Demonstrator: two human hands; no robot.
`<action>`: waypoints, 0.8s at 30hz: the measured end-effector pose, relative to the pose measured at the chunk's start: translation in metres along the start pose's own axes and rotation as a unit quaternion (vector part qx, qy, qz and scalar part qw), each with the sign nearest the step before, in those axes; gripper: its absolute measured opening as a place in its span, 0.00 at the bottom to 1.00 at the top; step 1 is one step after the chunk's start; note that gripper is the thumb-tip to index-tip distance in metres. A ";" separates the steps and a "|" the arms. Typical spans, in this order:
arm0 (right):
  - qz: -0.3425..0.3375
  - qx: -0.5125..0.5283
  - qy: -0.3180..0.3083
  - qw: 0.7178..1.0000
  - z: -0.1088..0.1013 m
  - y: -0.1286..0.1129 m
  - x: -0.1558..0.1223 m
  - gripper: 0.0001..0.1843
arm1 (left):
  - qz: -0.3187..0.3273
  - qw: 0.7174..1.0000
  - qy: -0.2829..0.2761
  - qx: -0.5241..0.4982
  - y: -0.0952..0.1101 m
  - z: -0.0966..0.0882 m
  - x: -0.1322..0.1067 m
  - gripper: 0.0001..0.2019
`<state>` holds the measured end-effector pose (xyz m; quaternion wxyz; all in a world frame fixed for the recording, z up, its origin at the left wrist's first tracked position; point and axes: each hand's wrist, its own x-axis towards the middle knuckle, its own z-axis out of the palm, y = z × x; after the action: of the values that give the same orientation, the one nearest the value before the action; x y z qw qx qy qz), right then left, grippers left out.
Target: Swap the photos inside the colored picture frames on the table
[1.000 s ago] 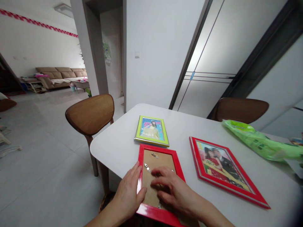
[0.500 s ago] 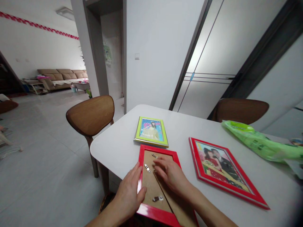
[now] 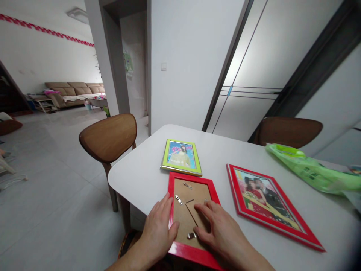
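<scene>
A red picture frame (image 3: 191,253) lies face down at the near edge of the table, its brown backing board (image 3: 182,218) showing. Along the frame's left border, my left hand (image 3: 158,227) grips the edge, thumb resting over the board. My right hand (image 3: 224,226) lies on the right part of the board with fingers apart, covering much of it. Its thumb is beside the lower metal clip (image 3: 191,236). Two more clips show, the left clip (image 3: 178,200) and the top clip (image 3: 187,185). A slanting slit (image 3: 191,213) marks the stand flap's edge.
A yellow-green framed photo (image 3: 182,155) lies just beyond the red frame. To the right is a second red framed photo (image 3: 263,203), face up. A green plastic bag (image 3: 316,171) sits at the far right of the white table (image 3: 135,184). Wooden chairs (image 3: 109,135) stand around it.
My right hand has come down and nearer me, from the upper part of the backing to beside the lower clip. The stand flap now sits flatter in the board. My left hand keeps its hold.
</scene>
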<state>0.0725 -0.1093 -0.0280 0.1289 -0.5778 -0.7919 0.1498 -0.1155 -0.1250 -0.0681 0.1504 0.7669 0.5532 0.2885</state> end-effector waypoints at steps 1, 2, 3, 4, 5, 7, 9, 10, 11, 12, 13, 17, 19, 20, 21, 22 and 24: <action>0.002 0.007 0.008 1.000 0.001 0.001 -0.001 0.21 | 0.002 1.000 0.003 0.001 0.001 0.001 0.001 0.26; 0.004 0.017 0.016 1.000 0.002 0.002 -0.001 0.21 | 0.003 1.000 0.006 0.000 0.002 0.001 0.002 0.26; 0.008 0.026 0.020 0.999 0.001 0.002 -0.001 0.22 | 0.003 1.000 0.006 -0.004 0.003 0.001 0.003 0.26; 0.012 0.032 0.022 0.999 -0.001 0.002 0.001 0.22 | 0.001 1.000 0.003 -0.012 0.004 -0.001 0.004 0.27; 0.016 0.033 0.023 0.999 -0.005 0.002 0.002 0.22 | -0.005 1.000 0.000 -0.026 0.005 -0.003 0.005 0.27; 0.017 0.024 0.026 0.999 -0.014 0.000 0.005 0.20 | -0.024 0.997 -0.003 -0.076 0.009 -0.008 0.008 0.27; 0.016 0.015 0.040 0.999 -0.023 -0.006 0.007 0.18 | -0.057 0.984 0.011 -0.168 0.014 -0.013 0.013 0.26; 0.012 0.014 0.051 0.999 -0.027 -0.011 0.008 0.17 | -0.080 0.970 0.021 -0.229 0.017 -0.015 0.016 0.24; 0.005 0.018 0.063 0.998 -0.031 -0.017 0.008 0.16 | -0.103 0.952 0.029 -0.288 0.019 -0.016 0.018 0.22; -0.006 0.025 0.071 0.997 -0.033 -0.022 0.007 0.16 | -0.125 0.932 0.033 -0.340 0.020 -0.017 0.021 0.18; -0.019 0.037 0.076 0.996 -0.034 -0.027 0.007 0.16 | -0.143 0.913 0.033 -0.380 0.020 -0.017 0.024 0.16; -0.037 0.088 0.090 0.991 -0.029 -0.021 0.006 0.18 | -0.181 0.882 0.026 -0.433 0.005 -0.026 0.028 0.15; 0.000 0.074 0.106 0.992 -0.022 -0.001 0.005 0.21 | -0.203 0.876 0.031 -0.436 -0.011 -0.036 0.024 0.15; 0.026 0.053 0.110 0.992 -0.017 0.011 0.005 0.22 | -0.215 0.875 0.034 -0.432 -0.021 -0.043 0.021 0.15; 0.055 0.028 0.111 0.992 -0.013 0.023 0.004 0.23 | -0.226 0.876 0.037 -0.425 -0.030 -0.049 0.019 0.15; 0.085 0.005 0.104 0.991 -0.009 0.034 0.003 0.24 | -0.237 0.878 0.040 -0.415 -0.039 -0.054 0.016 0.14; 0.127 -0.017 0.080 0.989 -0.003 0.048 0.002 0.26 | -0.255 0.885 0.044 -0.386 -0.056 -0.062 0.012 0.13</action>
<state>0.1152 -0.0937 -0.0439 0.1625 -0.6857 -0.7018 0.1048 -0.1933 -0.1004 -0.0470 0.4782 0.4671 0.5807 0.4647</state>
